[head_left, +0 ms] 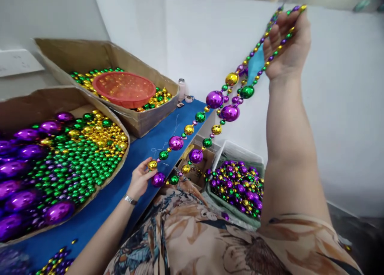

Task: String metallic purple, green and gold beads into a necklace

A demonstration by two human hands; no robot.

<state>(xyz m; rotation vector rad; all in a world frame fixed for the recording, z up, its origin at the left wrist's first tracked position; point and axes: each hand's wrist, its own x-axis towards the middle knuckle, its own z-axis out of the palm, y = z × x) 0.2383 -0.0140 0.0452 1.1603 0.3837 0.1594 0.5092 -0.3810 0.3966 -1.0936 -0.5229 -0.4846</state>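
Note:
A long bead necklace (176, 143) in purple, green and gold stretches slantwise between my hands, its larger balls toward the lower end. My left hand (141, 178) pinches a gold ball at the bottom of the loop, over the blue table's edge. A big purple ball (158, 179) hangs just beside those fingertips. High at the right, my right hand (288, 45) is raised with the thin upper strands of small beads running across its curled fingers and palm. A light-blue piece (256, 65) hangs among the strands below it; its kind is unclear.
Two cardboard boxes of loose beads (81, 167) stand on the blue table (141, 137); a red plastic basket (124, 89) sits in the farther one. Below the table's right side, a white bin (220, 157) holds heaped bead strings. More beads (58, 261) lie at the lower left.

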